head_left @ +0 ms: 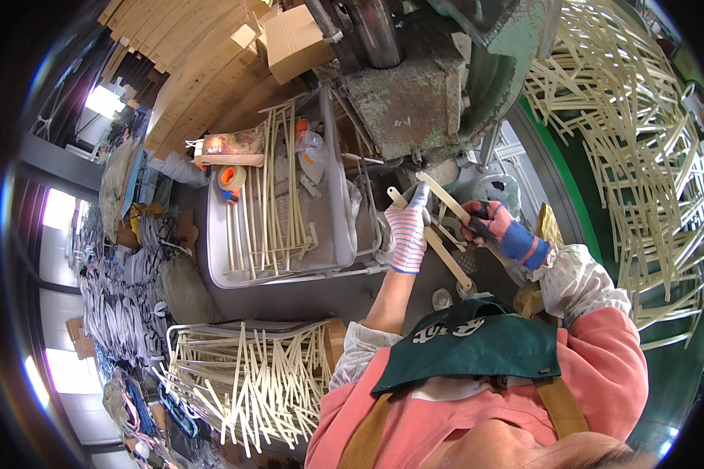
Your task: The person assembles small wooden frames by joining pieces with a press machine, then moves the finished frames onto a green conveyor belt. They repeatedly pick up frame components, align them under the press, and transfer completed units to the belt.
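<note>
Strips (246, 383) of pale plastic are lying heaped in a wire basket (181, 332) nearest the person. Beyond it, the left hand (406, 232), in a striped glove, is closing around one long cream strip (432, 241) that is slanting across the work spot. The right hand (486, 221), gloved in red and blue, is gripping a second strip (444, 196) just beside it. Farther off, a grey tray (217, 234) is holding more strips under the green press (414, 102).
</note>
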The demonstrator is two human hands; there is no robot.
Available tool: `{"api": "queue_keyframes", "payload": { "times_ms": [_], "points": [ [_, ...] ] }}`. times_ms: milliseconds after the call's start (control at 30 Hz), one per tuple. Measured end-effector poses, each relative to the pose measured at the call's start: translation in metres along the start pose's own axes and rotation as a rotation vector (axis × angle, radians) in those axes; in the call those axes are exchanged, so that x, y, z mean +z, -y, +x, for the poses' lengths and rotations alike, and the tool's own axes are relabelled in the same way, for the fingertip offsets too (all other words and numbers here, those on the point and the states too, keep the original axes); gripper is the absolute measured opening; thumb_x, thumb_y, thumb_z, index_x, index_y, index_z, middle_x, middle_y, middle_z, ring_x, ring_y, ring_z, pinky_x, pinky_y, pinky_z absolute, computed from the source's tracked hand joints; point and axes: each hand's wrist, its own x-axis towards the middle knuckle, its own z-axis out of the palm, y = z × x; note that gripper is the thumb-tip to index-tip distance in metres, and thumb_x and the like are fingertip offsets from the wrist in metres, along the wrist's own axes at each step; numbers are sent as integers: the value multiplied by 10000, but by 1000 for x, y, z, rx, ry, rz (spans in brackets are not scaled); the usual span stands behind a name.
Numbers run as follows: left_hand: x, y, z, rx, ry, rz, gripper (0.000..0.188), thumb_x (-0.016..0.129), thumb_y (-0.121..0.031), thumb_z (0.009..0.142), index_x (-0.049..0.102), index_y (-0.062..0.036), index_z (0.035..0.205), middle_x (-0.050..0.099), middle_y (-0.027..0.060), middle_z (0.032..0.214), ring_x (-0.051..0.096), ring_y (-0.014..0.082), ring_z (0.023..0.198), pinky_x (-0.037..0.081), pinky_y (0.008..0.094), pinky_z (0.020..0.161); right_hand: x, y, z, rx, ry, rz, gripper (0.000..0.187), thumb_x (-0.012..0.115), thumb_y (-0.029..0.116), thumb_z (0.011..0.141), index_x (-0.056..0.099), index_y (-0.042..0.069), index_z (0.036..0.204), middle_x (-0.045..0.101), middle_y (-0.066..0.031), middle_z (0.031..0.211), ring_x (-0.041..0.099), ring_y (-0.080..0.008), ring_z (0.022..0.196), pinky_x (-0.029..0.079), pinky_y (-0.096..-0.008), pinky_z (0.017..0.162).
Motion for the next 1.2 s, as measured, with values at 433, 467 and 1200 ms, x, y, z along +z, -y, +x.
{"api": "queue_keyframes", "payload": {
  "times_ms": [433,467,1200],
  "points": [
    [-6,16,18,-89,-62,196,340,760,-233,786,568,-89,545,488,-17,498,424,88,435,307,285,425,-51,-8,33,160,264,-206,231,564,140,933,542,-26,1092,657,-116,799,666,-178,661,557,-331,617],
    [-11,16,20,-169,-13,231,344,756,-242,790,566,-89,547,481,-21,495,419,87,442,310,289,430,-67,-9,36,215,342,-134,246,553,160,942,559,-20,1109,670,-115,836,682,-202,698,570,-334,647],
    [16,30,67,-64,84,396,166,589,-203,884,598,-39,911,507,5,715,462,129,605,402,316,526,-148,-135,369,-457,-451,-969,93,638,159,801,651,79,846,657,-70,747,627,-205,638,499,-363,592]
  ]
}}
